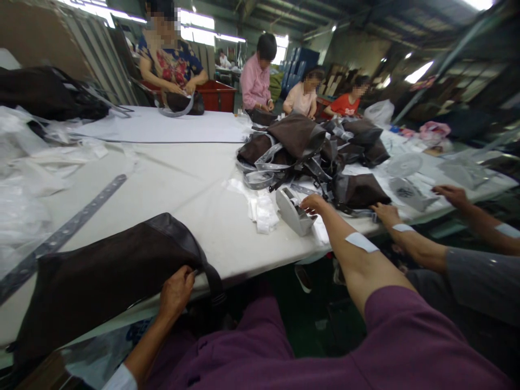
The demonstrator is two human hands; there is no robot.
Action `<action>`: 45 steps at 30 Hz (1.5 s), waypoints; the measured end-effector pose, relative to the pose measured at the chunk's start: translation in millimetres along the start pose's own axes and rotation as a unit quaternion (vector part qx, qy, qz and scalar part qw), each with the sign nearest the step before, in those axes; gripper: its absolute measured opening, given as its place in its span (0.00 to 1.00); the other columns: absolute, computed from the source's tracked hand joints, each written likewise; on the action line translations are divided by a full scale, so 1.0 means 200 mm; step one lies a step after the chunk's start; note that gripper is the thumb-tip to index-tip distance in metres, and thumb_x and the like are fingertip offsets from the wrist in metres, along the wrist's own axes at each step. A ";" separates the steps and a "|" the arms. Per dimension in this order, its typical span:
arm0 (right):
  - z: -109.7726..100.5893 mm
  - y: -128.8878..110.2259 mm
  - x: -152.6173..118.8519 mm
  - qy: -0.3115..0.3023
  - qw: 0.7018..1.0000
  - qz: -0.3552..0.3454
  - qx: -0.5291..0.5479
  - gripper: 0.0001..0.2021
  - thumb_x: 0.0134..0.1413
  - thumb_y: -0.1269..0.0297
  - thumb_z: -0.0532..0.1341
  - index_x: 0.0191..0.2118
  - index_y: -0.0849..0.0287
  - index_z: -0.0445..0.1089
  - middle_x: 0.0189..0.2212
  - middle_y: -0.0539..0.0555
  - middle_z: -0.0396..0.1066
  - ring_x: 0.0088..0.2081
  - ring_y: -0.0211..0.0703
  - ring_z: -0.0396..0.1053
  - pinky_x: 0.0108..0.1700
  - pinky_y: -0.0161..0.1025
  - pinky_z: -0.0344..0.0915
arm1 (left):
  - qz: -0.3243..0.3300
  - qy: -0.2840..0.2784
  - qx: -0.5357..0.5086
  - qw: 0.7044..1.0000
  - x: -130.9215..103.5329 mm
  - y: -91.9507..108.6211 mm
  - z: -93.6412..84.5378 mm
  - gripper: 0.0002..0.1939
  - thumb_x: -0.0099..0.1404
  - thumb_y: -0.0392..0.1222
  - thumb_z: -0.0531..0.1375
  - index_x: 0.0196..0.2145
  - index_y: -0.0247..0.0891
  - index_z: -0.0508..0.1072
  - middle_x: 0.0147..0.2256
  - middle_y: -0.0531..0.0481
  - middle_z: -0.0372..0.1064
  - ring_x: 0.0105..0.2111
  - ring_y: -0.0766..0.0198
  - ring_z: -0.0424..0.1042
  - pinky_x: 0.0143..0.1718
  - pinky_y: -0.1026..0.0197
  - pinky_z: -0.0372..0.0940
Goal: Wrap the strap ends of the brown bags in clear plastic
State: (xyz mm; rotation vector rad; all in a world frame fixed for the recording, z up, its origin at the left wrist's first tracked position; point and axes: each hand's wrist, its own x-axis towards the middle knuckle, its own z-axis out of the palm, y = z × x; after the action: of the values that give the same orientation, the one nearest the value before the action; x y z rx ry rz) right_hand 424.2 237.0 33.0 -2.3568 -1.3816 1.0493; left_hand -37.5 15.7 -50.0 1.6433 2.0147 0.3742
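A dark brown bag (114, 265) with a black end panel and strap lies along the table's near edge at the left. My left hand (177, 292) pinches the edge of this bag close to where the strap begins. Out to the right, my right hand (312, 204) is at the front end of a grey tape dispenser (294, 214), its fingers bent and close together. Whatever is between those fingertips is too small to make out. White paper or plastic slips (262, 211) lie just left of the dispenser.
A heap of brown bags with grey straps (300, 141) covers the table's middle right. A perforated grey strip (73, 227) and clear plastic wrapping (20, 189) lie left. A co-worker's hand (385, 214) rests by a bag at right. Several people work across the table.
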 end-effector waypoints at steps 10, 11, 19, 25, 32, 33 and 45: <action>-0.06 0.00 -0.08 -0.018 0.993 0.013 0.115 0.07 0.47 0.75 0.63 0.25 0.63 0.63 0.14 0.46 0.60 0.18 0.30 0.59 0.23 0.30 0.60 | 0.002 0.000 0.046 0.999 0.00 0.00 0.00 0.13 0.63 0.45 0.47 0.33 0.41 0.69 0.28 0.48 0.71 0.31 0.58 0.70 0.32 0.62 0.55; -0.08 0.00 -0.09 -0.015 0.991 0.008 0.129 0.07 0.47 0.75 0.62 0.25 0.63 0.63 0.15 0.46 0.60 0.18 0.29 0.58 0.23 0.29 0.59 | 0.004 -0.002 0.049 0.999 0.00 0.00 0.00 0.13 0.63 0.45 0.47 0.33 0.41 0.70 0.28 0.48 0.71 0.31 0.58 0.70 0.33 0.62 0.56; -0.23 0.16 -0.18 -0.001 0.983 -0.018 0.181 0.07 0.42 0.71 0.66 0.25 0.65 0.66 0.15 0.47 0.59 0.17 0.28 0.56 0.20 0.28 0.54 | 0.012 0.007 0.063 0.998 0.00 0.00 0.00 0.13 0.64 0.45 0.48 0.34 0.40 0.70 0.28 0.48 0.72 0.32 0.57 0.71 0.32 0.62 0.57; -0.22 0.39 -0.28 -0.015 0.968 0.002 0.252 0.09 0.37 0.68 0.67 0.25 0.65 0.66 0.16 0.46 0.59 0.17 0.28 0.55 0.18 0.28 0.51 | 0.006 0.011 0.061 0.998 0.00 0.00 0.01 0.13 0.63 0.46 0.48 0.33 0.41 0.70 0.28 0.48 0.73 0.31 0.57 0.71 0.31 0.62 0.56; -0.09 0.48 -0.32 -0.012 0.971 0.000 0.237 0.11 0.42 0.62 0.65 0.26 0.63 0.64 0.16 0.45 0.58 0.18 0.29 0.55 0.20 0.28 0.53 | -0.007 0.006 0.056 0.998 -0.01 0.00 0.01 0.14 0.63 0.47 0.48 0.34 0.41 0.70 0.28 0.47 0.72 0.32 0.56 0.70 0.32 0.61 0.55; -0.07 0.48 -0.32 0.007 0.976 0.004 0.217 0.10 0.43 0.62 0.64 0.27 0.62 0.64 0.16 0.45 0.58 0.18 0.29 0.55 0.20 0.29 0.54 | -0.009 0.004 0.055 0.998 -0.01 0.01 0.01 0.14 0.63 0.47 0.47 0.34 0.41 0.69 0.28 0.47 0.71 0.32 0.56 0.70 0.32 0.61 0.55; 0.08 0.50 -0.67 0.233 0.947 -0.037 0.220 0.07 0.46 0.61 0.59 0.25 0.58 0.65 0.16 0.47 0.57 0.19 0.35 0.59 0.22 0.32 0.59 | 0.002 0.035 -0.028 0.999 -0.03 0.04 -0.02 0.12 0.61 0.43 0.51 0.30 0.38 0.72 0.27 0.48 0.71 0.29 0.60 0.69 0.32 0.61 0.56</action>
State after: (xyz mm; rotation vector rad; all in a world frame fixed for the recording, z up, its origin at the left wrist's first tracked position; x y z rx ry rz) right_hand 439.8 69.0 33.3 -2.0240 -0.9370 0.6318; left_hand -32.4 12.2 -41.2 1.6213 2.0337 0.4906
